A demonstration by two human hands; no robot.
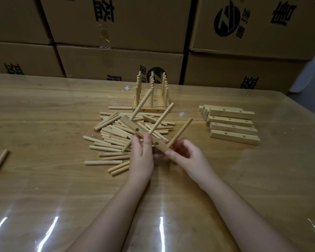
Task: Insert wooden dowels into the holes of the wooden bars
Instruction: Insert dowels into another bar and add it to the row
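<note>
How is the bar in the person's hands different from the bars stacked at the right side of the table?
The held bar is lifted and tilted, gripped by the left hand; the stacked bars lie flat on the table. The held bar carries two dowels, and the right hand holds a third dowel at its near end; the stacked bars' holes are empty. Both are light wood with round holes.

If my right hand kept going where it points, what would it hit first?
The right hand would likely meet the near end of the wooden bar held by the left hand; depth unclear.
</note>
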